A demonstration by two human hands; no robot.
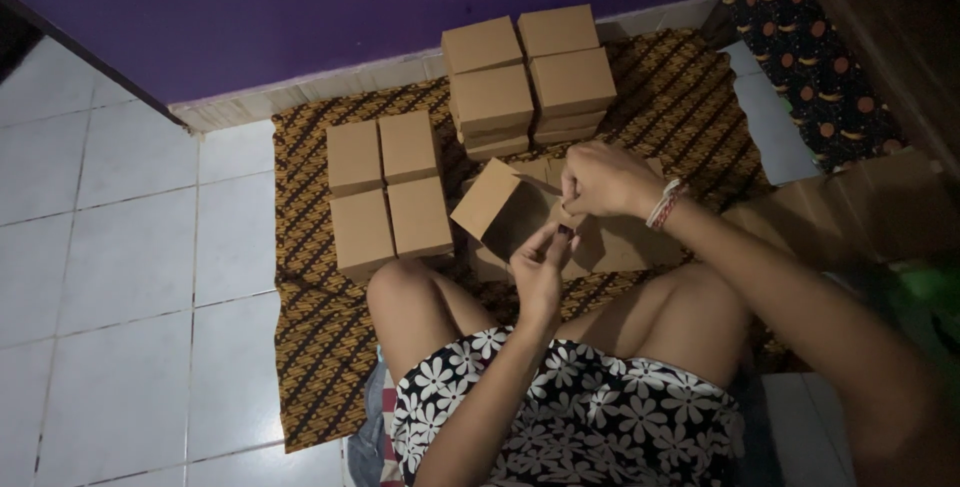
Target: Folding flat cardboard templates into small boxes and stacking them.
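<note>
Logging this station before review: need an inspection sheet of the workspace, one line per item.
Surface: brown patterned cloth on white tiled floor.
Job's things: half-folded cardboard box held in both hands.
Clutter: four closed boxes in a block at left; stacked boxes by the wall; flat cardboard under the hands.
Grippers: left hand and right hand pinch the box flap.
Cables: nothing seen.
Surroundings: purple wall; second patterned cloth at right.

The right hand (605,179) hides the half-folded box's (500,209) far flap.
</note>
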